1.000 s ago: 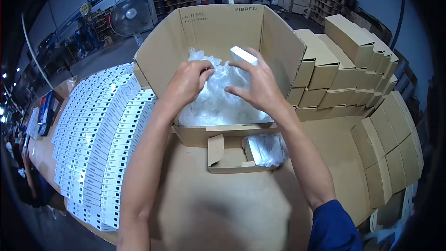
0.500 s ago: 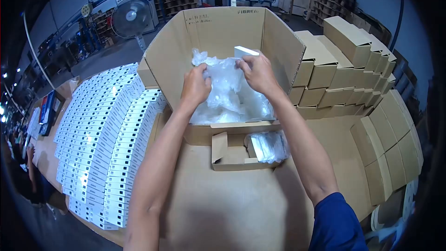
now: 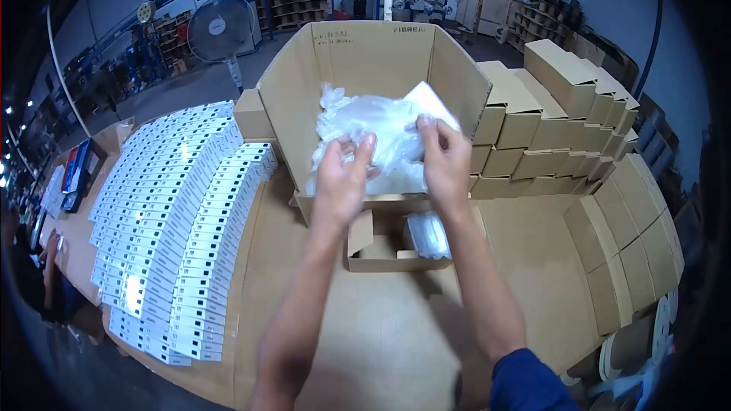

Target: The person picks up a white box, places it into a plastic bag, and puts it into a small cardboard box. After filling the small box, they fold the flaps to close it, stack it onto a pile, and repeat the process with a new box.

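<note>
My left hand [image 3: 343, 179] is over the large open carton [image 3: 373, 57], its fingers curled at a clear plastic bag [image 3: 381, 118]. Thumb and fingers of my right hand [image 3: 447, 160] pinch the bag's right side. A flat white box [image 3: 432, 99] shows just behind my right fingertips; whether they also grip it cannot be told. More crumpled plastic fills the carton beneath. In front of the carton sits a small open cardboard box [image 3: 396, 262], with a plastic-wrapped item [image 3: 428, 236] in its right part.
Rows of white boxes [image 3: 164, 205] cover the left of the table. Brown boxes [image 3: 544, 122] are stacked at the right, and others [image 3: 636, 221] stand near the right edge. A fan [image 3: 221, 30] is behind the carton. At the far left a person's hand [image 3: 52, 247] shows.
Both hands have come lower and nearer, the left moving rightward, with the plastic bag between them. The white box now tilts and shows more of its face. The view has shifted slightly.
</note>
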Available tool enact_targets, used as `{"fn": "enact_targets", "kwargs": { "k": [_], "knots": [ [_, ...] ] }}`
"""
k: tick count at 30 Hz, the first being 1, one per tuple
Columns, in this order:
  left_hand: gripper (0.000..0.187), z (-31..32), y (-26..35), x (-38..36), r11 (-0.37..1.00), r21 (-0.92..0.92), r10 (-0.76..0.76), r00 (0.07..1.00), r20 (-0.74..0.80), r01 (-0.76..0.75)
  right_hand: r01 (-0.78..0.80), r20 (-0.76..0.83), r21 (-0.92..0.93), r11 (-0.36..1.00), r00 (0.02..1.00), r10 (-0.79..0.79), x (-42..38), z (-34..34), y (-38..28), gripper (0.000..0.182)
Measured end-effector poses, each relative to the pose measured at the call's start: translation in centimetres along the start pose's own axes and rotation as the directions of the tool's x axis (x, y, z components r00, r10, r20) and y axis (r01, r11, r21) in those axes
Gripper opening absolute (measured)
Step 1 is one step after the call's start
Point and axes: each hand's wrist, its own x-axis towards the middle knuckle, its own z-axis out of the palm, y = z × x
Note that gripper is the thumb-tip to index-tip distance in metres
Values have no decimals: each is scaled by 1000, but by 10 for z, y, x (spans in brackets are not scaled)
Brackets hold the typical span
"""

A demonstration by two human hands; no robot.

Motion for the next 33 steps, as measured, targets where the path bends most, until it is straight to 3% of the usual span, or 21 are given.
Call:
{"fn": "enact_targets", "kwargs": {
  "k": [1, 2, 3, 4, 7, 9, 11, 12, 13, 15, 17, 20, 23, 27, 28, 31, 32, 33],
  "knots": [
    [40, 7, 0, -22, 994, -108, -23, 999, 22, 25, 12, -27, -64, 998, 1000, -13, -24, -2, -6, 32],
    [24, 7, -10, -36, 993, -80, 88, 996, -10, -89, 14, -54, -87, 996, 998, -19, -51, -5, -8, 30],
    [20, 11, -18, -51, 970, -61, 227, 964, -138, -237, -62, -52, -74, 995, 997, 59, -81, -9, -22, 27],
    [20, 9, -14, -69, 968, 14, 249, 948, -198, -251, 62, -93, -80, 995, 993, -69, -105, -12, -14, 25],
    [23, -1, -16, -126, 946, 203, 302, 915, -269, -252, -124, -2, -44, 991, 992, 124, -174, -37, -36, 30],
    [25, -11, -24, -166, 942, 265, 271, 933, -239, -206, -50, 32, 30, 998, 998, 49, -199, -49, -33, 33],
    [27, -26, -36, -208, 953, 279, 172, 968, -182, -117, -86, 87, 45, 995, 993, 82, -223, -67, -31, 35],
    [28, -30, -39, -222, 968, 237, 133, 971, -200, -84, -150, 125, 27, 988, 982, 145, -231, -81, -30, 36],
    [29, -35, -42, -236, 980, 195, 92, 971, -219, -49, -292, 162, 120, 949, 949, 271, -240, -87, -28, 34],
    [32, -42, -47, -260, 984, 179, 48, 964, -262, 0, -556, 227, 284, 781, 831, 508, -259, -99, -25, 30],
    [34, -48, -51, -274, 974, 228, 59, 952, -301, 12, -473, 324, 32, 880, 838, 439, -278, -108, -33, 25],
    [35, -50, -51, -285, 975, 219, 24, 951, -310, 47, -473, 391, 250, 845, 847, 359, -299, -94, -55, 22],
    [35, -63, -59, -286, 965, 261, 66, 941, -333, 25, -344, 488, -75, 936, 806, 336, -310, -107, -45, 21],
    [32, -67, -59, -290, 958, 285, 81, 928, -363, 28, -246, 510, -88, 965, 821, 256, -316, -106, -43, 22],
    [31, -69, -60, -290, 959, 285, 88, 932, -352, 17, -362, 467, -37, 931, 818, 337, -319, -103, -45, 18],
    [27, -73, -71, -296, 948, 317, 103, 941, -322, 5, -375, 366, 92, 922, 874, 319, -316, -94, -50, 16],
    [25, -74, -78, -297, 936, 353, 106, 942, -318, 14, -466, 331, 67, 882, 844, 421, -315, -93, -54, 17],
    [24, -71, -76, -296, 921, 388, 108, 943, -313, 24, -398, 305, -6, 917, 873, 381, -315, -93, -52, 16]
  ]
}}
